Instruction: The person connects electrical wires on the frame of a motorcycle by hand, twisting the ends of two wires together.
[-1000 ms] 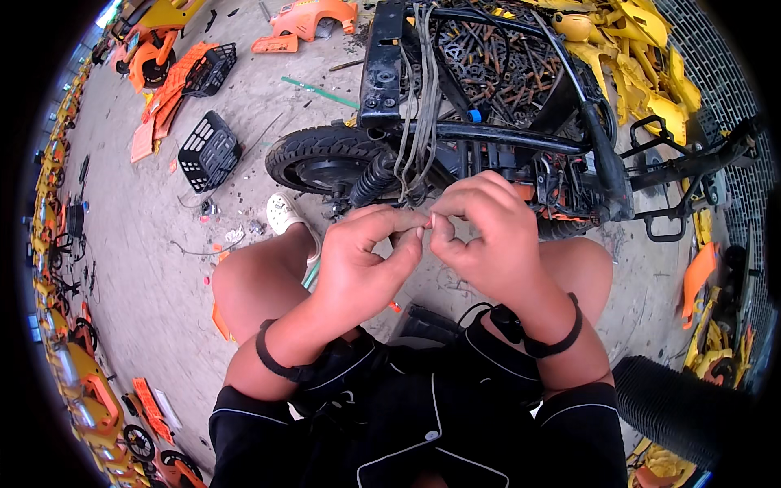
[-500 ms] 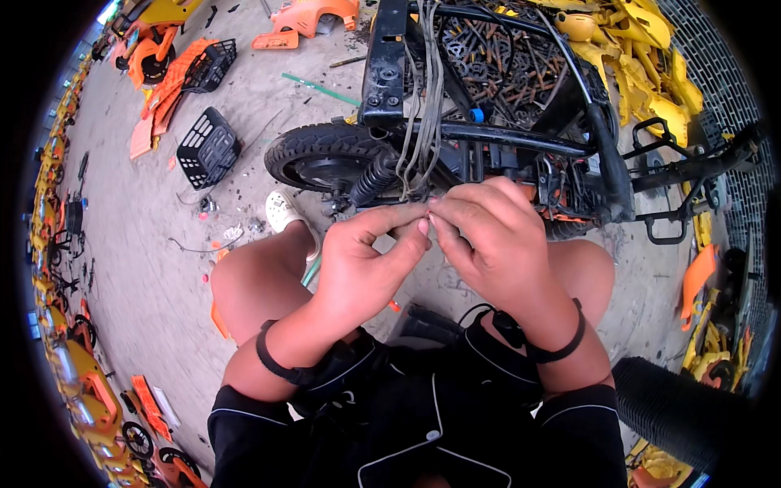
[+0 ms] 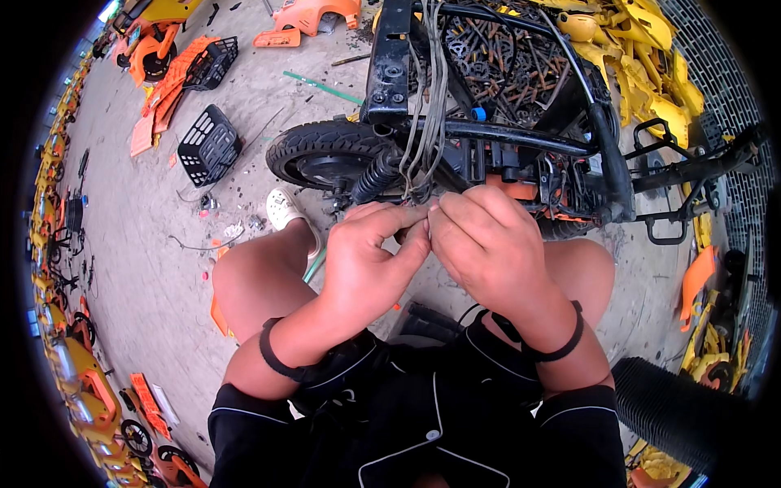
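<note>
My left hand (image 3: 358, 264) and my right hand (image 3: 498, 244) meet fingertip to fingertip in front of a stripped black scooter frame (image 3: 512, 138). Both are closed, thumbs pinched against forefingers. Whatever sits between them is too small and too covered to name. A bundle of thin grey cables (image 3: 434, 89) hangs over the frame, and its lower end comes down just behind my fingertips. Whether a cable runs into the pinch cannot be told. Left of the cables are a coil-spring shock absorber (image 3: 376, 179) and a wheel with a black tyre (image 3: 286, 159).
Beyond the frame lies a heap of rusty metal parts (image 3: 496, 61). Yellow plastic panels (image 3: 651, 73) are piled along the right wall. A black basket (image 3: 210, 146) and a green strip (image 3: 321, 86) lie on the concrete floor. A black ribbed object (image 3: 675, 411) stands at lower right.
My fingertips have drawn closer together, and the right fingers curl in more. The left thumb has shifted slightly upward. The frame and cables look much the same.
</note>
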Tool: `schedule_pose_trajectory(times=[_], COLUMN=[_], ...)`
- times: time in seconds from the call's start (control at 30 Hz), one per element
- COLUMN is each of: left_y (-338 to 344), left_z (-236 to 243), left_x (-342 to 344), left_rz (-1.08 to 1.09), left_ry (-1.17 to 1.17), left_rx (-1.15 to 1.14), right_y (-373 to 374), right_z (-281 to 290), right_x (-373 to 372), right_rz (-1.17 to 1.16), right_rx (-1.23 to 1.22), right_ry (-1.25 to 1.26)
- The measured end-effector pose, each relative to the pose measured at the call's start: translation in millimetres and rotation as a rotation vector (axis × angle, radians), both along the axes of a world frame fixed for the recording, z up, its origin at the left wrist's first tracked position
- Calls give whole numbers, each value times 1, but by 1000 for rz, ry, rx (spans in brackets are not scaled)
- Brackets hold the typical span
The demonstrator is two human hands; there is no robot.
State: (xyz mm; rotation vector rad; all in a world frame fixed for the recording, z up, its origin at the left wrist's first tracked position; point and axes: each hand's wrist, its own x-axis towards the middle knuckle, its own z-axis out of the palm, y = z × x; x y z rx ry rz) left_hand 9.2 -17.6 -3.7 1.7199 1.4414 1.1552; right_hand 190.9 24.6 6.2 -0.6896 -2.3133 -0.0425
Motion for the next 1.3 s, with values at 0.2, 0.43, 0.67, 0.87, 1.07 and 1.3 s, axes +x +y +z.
schedule_pose_trajectory(times=[0.2, 0.43, 0.67, 0.87, 1.07, 1.3], left_y=[0, -4, 0, -1, 0, -2], left_z=[3, 4, 7, 1, 4, -1], left_x=[-2, -5, -7, -7, -8, -8], left_rz=[-6, -30, -78, -99, -213, -284], left_ry=[-39, -182, -439, -580, -644, -823], left_rx=[11, -71, -324, -353, -478, -686], right_y=[3, 9, 8, 15, 15, 16], right_z=[-9, -2, 3, 1, -14, -16], right_x=[-5, -1, 6, 4, -1, 0], right_rz=[-17, -33, -52, 49, 121, 180], right_rx=[-85, -367, -753, -1755, -1915, -1939], right_ry=[161, 354, 290, 689, 963, 1071])
